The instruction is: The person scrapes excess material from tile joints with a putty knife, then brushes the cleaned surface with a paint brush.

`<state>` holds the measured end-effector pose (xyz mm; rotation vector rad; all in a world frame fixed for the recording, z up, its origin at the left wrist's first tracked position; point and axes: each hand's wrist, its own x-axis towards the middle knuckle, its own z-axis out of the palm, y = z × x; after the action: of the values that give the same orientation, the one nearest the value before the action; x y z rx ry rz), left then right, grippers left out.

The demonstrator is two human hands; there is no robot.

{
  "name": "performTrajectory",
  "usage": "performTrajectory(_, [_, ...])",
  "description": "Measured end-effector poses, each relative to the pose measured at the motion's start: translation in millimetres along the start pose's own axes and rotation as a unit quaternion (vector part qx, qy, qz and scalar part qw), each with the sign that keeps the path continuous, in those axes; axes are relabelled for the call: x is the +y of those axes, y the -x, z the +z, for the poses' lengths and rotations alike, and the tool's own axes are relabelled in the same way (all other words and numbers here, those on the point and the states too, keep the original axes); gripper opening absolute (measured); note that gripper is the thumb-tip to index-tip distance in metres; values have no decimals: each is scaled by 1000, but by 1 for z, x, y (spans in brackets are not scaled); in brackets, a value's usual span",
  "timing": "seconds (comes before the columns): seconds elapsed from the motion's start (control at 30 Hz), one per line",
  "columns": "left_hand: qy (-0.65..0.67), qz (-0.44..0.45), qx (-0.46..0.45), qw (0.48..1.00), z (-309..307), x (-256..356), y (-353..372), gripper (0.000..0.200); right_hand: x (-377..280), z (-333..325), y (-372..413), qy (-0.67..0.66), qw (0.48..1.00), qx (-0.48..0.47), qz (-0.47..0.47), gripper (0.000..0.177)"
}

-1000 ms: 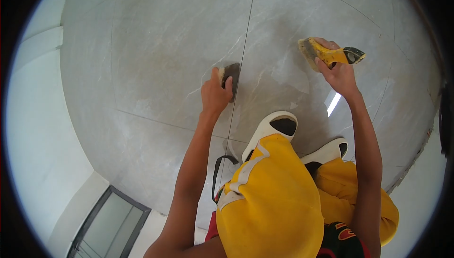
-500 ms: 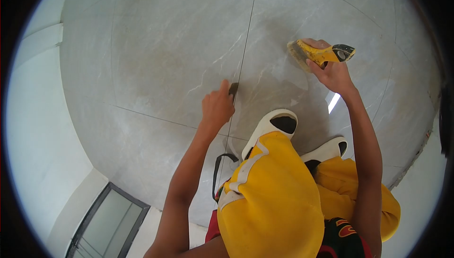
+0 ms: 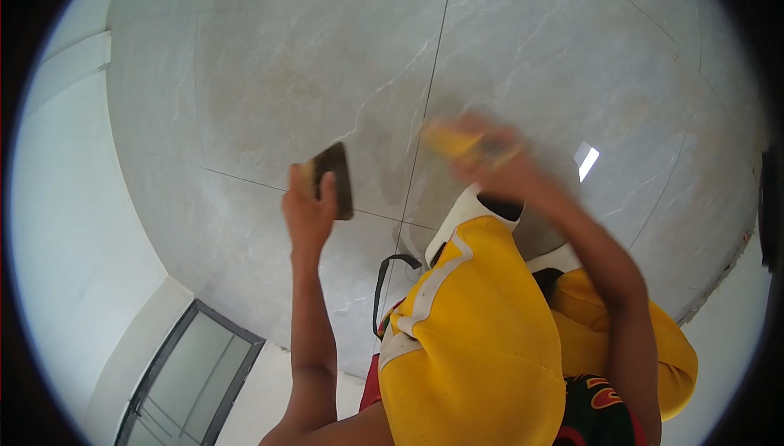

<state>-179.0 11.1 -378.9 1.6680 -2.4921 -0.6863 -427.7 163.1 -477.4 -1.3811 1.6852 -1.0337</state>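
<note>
My left hand [image 3: 309, 216] is closed around a flat, dark scraper [image 3: 340, 183] with a tan edge, its wide face turned up above the tiled floor [image 3: 269, 95]. Over the long joint between tiles, my right hand [image 3: 502, 164] grips a yellow-and-black-handled brush [image 3: 451, 142]. Motion blurs both that hand and the brush, so whether the bristles touch the floor cannot be made out. A thin tile joint [image 3: 426, 91] runs away from me between the two hands.
My white shoe [image 3: 457, 211] and bent knee in yellow trousers [image 3: 482, 323] are close below the right hand. A black strap [image 3: 380, 283] hangs beside the knee. A white wall [image 3: 73, 193] and a grey-framed door [image 3: 192, 372] stand at the left.
My left hand has drawn left and back from the joint, turning the scraper's face into view. My right hand has swept the brush left and nearer, towards the joint.
</note>
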Motion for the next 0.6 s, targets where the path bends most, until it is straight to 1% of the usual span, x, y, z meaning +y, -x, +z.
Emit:
performTrajectory(0.03, [22,-30,25,999,-10,-2,-4,27,-28,24,-1,-88,991,-94,-20,46])
performTrajectory(0.07, [44,-60,49,996,-19,-3,-5,29,-46,56,4,-53,964,-254,-59,43])
performTrajectory(0.1, [67,-88,75,991,-23,-4,-7,31,-57,90,12,-44,938,-333,-87,41])
performTrajectory(0.13, [65,-90,73,991,-23,-5,-5,34,-59,112,15,-33,905,-409,-114,39])
performTrajectory(0.23, [64,-106,64,990,-15,-21,19,43,-9,110,-19,42,968,-239,-61,36])
performTrajectory(0.27, [69,-114,69,989,-5,-34,33,47,-10,53,-49,36,990,-85,-104,33])
performTrajectory(0.3, [76,-121,78,987,6,-45,47,50,21,26,-73,31,999,-3,25,33])
performTrajectory(0.33, [60,-123,101,986,20,-51,64,58,38,-20,-100,131,982,2,133,35])
performTrajectory(0.37, [52,-146,88,984,31,-56,80,61,35,-66,-120,238,955,86,155,36])
performTrajectory(0.4, [33,-137,81,987,43,-70,94,49,56,-103,-127,334,928,155,50,35])
performTrajectory(0.43, [63,-187,23,980,44,-68,102,35,62,-136,-130,384,907,147,85,35])
performTrajectory(0.47, [66,-176,28,982,48,-63,110,27,61,-161,-125,396,902,138,101,36])
performTrajectory(0.5, [75,-119,65,988,59,-65,113,26,61,-186,-119,408,896,128,117,37])
performTrajectory(0.53, [84,-63,99,990,67,-68,119,25,57,-200,-105,339,926,147,76,40])
performTrajectory(0.57, [99,-78,85,988,67,-64,124,23,52,-206,-88,266,950,162,37,44])
performTrajectory(0.6, [113,-92,71,987,66,-59,122,22,52,-204,-72,216,960,173,33,45])
